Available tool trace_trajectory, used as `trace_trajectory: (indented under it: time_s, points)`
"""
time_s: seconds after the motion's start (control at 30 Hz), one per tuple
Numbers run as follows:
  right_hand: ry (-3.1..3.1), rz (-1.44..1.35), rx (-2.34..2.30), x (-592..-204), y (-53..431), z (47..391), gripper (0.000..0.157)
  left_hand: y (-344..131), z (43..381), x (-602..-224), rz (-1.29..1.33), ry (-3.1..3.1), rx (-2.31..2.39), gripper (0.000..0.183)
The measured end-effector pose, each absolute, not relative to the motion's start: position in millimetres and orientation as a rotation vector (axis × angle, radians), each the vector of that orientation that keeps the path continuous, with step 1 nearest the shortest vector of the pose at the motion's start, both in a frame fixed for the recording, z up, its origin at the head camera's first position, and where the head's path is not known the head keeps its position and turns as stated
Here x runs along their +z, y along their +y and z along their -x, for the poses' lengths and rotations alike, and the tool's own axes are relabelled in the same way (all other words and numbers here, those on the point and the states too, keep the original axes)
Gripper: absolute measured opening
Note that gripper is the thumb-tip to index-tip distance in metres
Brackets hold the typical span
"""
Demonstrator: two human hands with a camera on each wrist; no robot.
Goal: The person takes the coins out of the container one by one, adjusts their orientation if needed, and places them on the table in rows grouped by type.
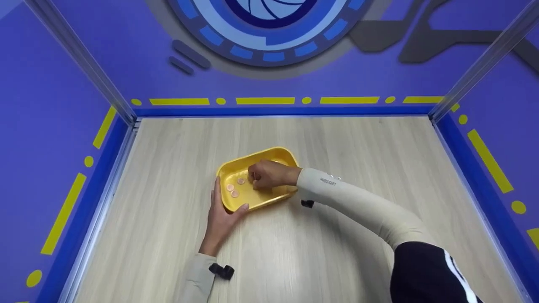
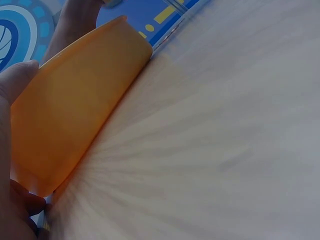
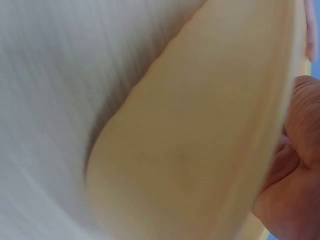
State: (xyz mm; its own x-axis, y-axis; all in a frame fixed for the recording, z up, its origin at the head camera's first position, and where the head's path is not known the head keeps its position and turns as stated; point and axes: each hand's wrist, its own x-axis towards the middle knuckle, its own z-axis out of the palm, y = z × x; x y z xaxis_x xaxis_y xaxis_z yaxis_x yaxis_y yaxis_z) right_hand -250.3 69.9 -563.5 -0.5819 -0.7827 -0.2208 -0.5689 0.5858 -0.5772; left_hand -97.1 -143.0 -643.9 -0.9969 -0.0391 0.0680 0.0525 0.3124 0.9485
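A yellow rectangular tray (image 1: 261,201) with rounded corners sits slightly askew on the table. Several small copper-coloured coins lie in it, among them a coin (image 1: 241,181) just left of my right hand and two touching coins near the tray's left end. My left hand (image 1: 221,216) grips the near left corner, its thumb at the near rim and its fingers along the left side. Inside the tray is my right hand (image 1: 271,174), knuckles up and fingers curled downward near the coins. Whether its fingertips pinch a coin is hidden. In the right wrist view, the tray wall (image 3: 190,125) covers part of this hand.
A pale wood-grain table (image 1: 181,147) surrounds the tray. Blue-purple panels (image 1: 269,90) with yellow marks stand at the back and both sides. My right forearm in its light sleeve (image 1: 362,206) crosses the tray's right rim.
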Motion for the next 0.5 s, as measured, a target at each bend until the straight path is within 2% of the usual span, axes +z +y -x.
trace_trajectory:
  time_s: [0.27, 0.5]
  points:
    - [2.362, 1.043, -0.883, -547, 105, 244, 0.010, -143, 97, -646, 0.040, -2.455, -1.803, 0.123]
    - [2.390, 0.960, -1.088, -542, 140, 240, 0.010, -142, 98, -647, 0.040, -2.457, -1.808, 0.124]
